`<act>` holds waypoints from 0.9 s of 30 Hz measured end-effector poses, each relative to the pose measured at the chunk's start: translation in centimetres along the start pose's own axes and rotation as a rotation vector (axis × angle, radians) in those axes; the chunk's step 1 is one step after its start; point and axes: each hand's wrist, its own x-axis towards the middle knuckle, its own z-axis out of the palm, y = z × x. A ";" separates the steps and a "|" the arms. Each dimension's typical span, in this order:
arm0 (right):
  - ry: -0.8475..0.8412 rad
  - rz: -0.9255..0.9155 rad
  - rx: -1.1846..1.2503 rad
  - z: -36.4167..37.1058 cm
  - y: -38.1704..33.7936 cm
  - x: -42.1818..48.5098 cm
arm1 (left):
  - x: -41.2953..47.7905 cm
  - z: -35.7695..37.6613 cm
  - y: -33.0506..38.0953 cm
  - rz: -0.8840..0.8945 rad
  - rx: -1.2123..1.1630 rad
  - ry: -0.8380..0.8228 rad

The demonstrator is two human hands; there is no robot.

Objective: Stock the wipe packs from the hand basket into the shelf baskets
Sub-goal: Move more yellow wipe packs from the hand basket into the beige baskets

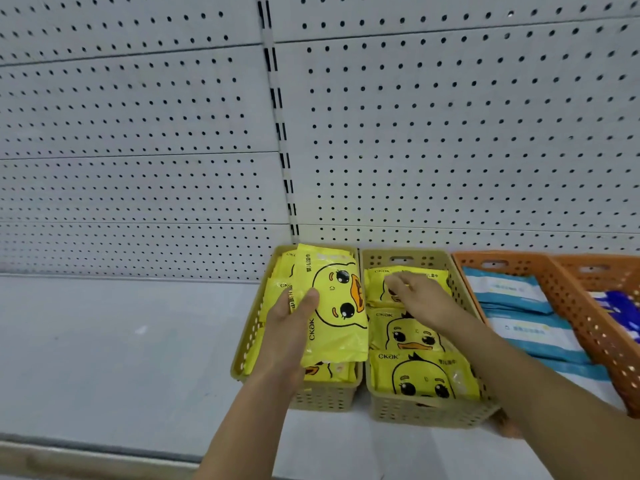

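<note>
HANDS: left hand (294, 317) thumb and fingers clamp yellow wipe pack (337, 303) | AXIS: front-to-back over left tan basket (242, 358) (nearer hand) | right hand (414, 294) fingertips bent onto rear pack (374, 285), grip unclear

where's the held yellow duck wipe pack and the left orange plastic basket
yellow duck wipe pack (337, 306), head view, on the duck's face
left orange plastic basket (585, 327), head view, on its perforated right wall

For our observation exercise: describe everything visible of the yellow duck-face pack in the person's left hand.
The yellow duck-face pack is a glossy plastic pouch printed with a cartoon duck: black eyes, orange beak, dark lettering. It is turned sideways, tilted above the packs in the left tan basket. The left hand grips its left edge, thumb in front.
</note>
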 end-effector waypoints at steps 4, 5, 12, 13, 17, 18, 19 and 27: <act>-0.102 0.045 0.763 -1.3 -3.7 -3.1 | -0.9 1.5 1.0 0.015 0.105 -0.092; -0.128 0.010 0.778 -1.6 -3.9 -3.6 | -1.0 1.8 1.1 0.044 0.168 -0.138; 0.201 0.142 0.805 -3.7 -0.7 -6.4 | -0.5 2.8 -1.7 0.455 0.707 -0.168; 0.309 0.193 0.848 -3.8 0.0 -6.7 | -0.4 2.7 -2.7 0.516 0.844 -0.205; 0.495 0.279 0.849 -3.7 1.6 -7.8 | -0.9 2.3 -6.0 0.760 1.422 -0.300; 0.499 0.284 0.841 -3.4 1.8 -7.9 | -1.0 2.2 -6.4 0.830 1.455 -0.272; 0.499 0.289 0.841 -3.1 1.8 -7.9 | -0.9 2.1 -6.7 0.874 1.451 -0.237; 0.477 0.314 0.793 -1.0 1.4 -6.9 | -0.9 1.7 -7.1 0.861 1.466 -0.103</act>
